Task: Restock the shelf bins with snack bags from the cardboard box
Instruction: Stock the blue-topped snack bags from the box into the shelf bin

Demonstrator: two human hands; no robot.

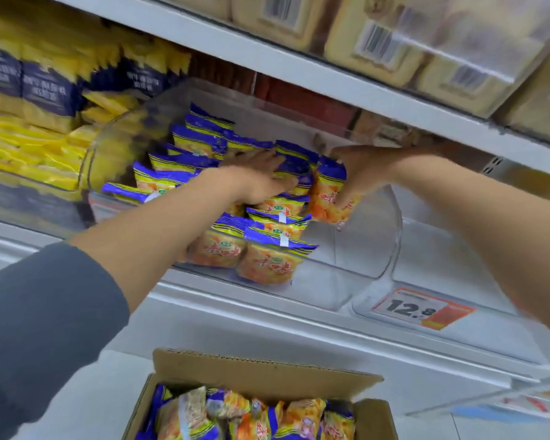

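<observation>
Left hand (pixel 258 176) spread flat on stack in bin (pixel 369 242); snack bag (pixel 326 195) pinched by right hand (pixel 359 173) at 3 o'clock. Front bags (pixel 267 258) at 6 o'clock could be knocked out if jostled.

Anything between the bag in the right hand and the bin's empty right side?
Nothing visible. The right hand holds the snack bag inside the clear bin, over its bare floor; stacked bags lie to the left.

The single head camera looks from close, tilted, at the bin (pixel 365 249); the box (pixel 261 373) sits below the bin.
</observation>
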